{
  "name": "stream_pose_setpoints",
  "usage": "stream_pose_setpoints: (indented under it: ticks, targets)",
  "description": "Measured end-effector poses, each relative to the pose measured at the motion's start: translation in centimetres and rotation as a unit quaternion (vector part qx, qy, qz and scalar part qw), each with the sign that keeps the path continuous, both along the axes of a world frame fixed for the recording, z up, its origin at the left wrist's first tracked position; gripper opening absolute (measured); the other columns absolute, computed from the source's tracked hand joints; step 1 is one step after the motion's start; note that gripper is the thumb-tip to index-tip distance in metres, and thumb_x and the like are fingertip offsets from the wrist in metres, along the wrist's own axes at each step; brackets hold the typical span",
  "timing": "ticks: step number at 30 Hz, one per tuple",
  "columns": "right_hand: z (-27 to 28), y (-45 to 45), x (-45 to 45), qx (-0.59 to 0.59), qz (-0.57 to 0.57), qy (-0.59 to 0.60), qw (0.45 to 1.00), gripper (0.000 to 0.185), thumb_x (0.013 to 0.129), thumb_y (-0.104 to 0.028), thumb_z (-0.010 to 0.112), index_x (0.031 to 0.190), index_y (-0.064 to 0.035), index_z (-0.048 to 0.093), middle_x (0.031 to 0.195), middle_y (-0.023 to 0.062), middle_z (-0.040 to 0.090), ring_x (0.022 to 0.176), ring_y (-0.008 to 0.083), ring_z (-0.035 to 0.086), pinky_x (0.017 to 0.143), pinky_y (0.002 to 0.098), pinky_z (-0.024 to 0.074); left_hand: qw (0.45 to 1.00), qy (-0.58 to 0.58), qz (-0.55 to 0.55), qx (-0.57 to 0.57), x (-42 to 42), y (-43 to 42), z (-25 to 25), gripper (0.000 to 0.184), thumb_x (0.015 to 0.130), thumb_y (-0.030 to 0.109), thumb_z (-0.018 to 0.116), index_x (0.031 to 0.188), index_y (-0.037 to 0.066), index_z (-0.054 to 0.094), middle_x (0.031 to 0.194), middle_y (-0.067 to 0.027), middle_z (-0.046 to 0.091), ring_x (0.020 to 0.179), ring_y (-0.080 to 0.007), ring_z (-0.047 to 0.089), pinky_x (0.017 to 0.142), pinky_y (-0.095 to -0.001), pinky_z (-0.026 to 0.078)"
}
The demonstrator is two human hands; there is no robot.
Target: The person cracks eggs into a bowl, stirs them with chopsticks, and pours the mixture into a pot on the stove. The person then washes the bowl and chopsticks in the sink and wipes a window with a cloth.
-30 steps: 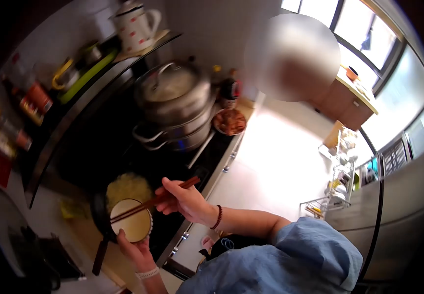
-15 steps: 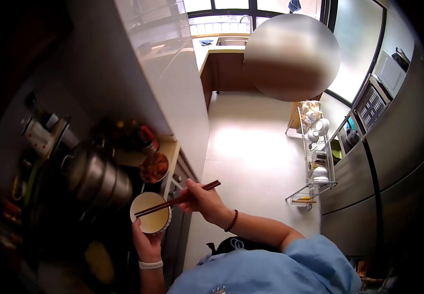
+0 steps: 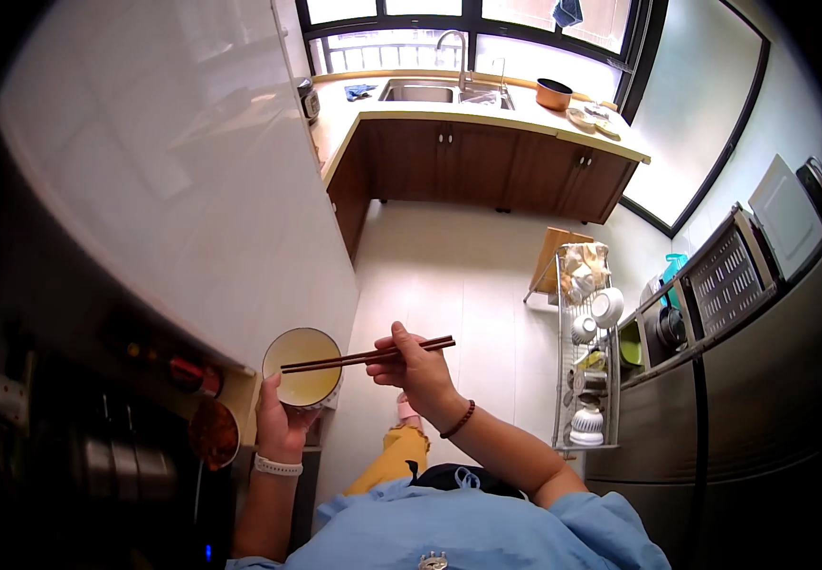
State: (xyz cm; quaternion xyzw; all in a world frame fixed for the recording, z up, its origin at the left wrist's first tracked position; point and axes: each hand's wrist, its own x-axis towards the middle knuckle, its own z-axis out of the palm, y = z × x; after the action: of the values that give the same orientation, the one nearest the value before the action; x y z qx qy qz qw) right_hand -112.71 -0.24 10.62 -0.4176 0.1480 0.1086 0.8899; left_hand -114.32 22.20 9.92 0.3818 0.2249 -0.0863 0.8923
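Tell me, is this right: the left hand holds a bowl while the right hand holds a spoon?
Not quite: the spoon is wrong. The head view shows the right hand holding chopsticks, while the left hand does hold a bowl.

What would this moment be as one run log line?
left hand: holds bowl | right hand: holds chopsticks | tips: at bowl's mouth, contact unclear | sink: far ahead
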Motion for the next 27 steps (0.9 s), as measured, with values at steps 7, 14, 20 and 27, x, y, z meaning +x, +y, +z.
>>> stream_pose_setpoints:
  ticks: [7,14,20,27]
  targets:
    - [0.5,-8.0,19.7,-0.019,-0.060,-0.009,0.998,0.041,0.098,-0.039,0.056,0.097,0.0020,0.060,0.083,0.0155,0.068,0.069,0.0218,0.071,0.059,0.0298,0.0611,0.998,-0.045,-0.038,0.014,22.1,-8.0,-0.2,0.028,0.093,0.028,0.056,0.113,0.008,0.056,0.101,-0.0081,0.067,0.086,-0.0208,0.069,0.070,-0.0376,0.061]
    - [1.9,-16.3,37.5,-0.018,-0.115,-0.023,0.993,0.040,0.098,-0.040,0.057,0.098,0.0003,0.060,0.083,0.0135,0.067,0.072,0.0216,0.071,0.062,0.0299,0.0610,0.995,-0.053,-0.071,0.036,42.4,-17.1,1.7,0.037,0.093,0.028,0.055,0.122,0.004,0.050,0.116,-0.0131,0.062,0.103,-0.0277,0.064,0.085,-0.0452,0.057]
    - [-1.3,-22.7,54.9,0.020,-0.096,-0.015,0.995,0.039,0.099,-0.039,0.056,0.097,-0.0005,0.061,0.084,0.0130,0.068,0.073,0.0213,0.071,0.063,0.0297,0.0607,0.996,-0.053,-0.060,0.032,59.4,-23.2,-1.9,0.042,0.091,0.029,0.058,0.125,0.005,0.052,0.119,-0.0134,0.060,0.109,-0.0303,0.062,0.088,-0.0507,0.056]
    - [-0.3,-27.9,75.4,0.021,-0.028,0.008,0.999,0.040,0.098,-0.040,0.057,0.097,-0.0001,0.061,0.084,0.0131,0.069,0.071,0.0210,0.071,0.061,0.0288,0.0602,0.998,-0.052,-0.010,0.023,77.3,-28.7,-0.2,0.054,0.091,0.032,0.058,0.135,0.003,0.045,0.129,-0.0166,0.057,0.116,-0.0338,0.059,0.094,-0.0503,0.055]
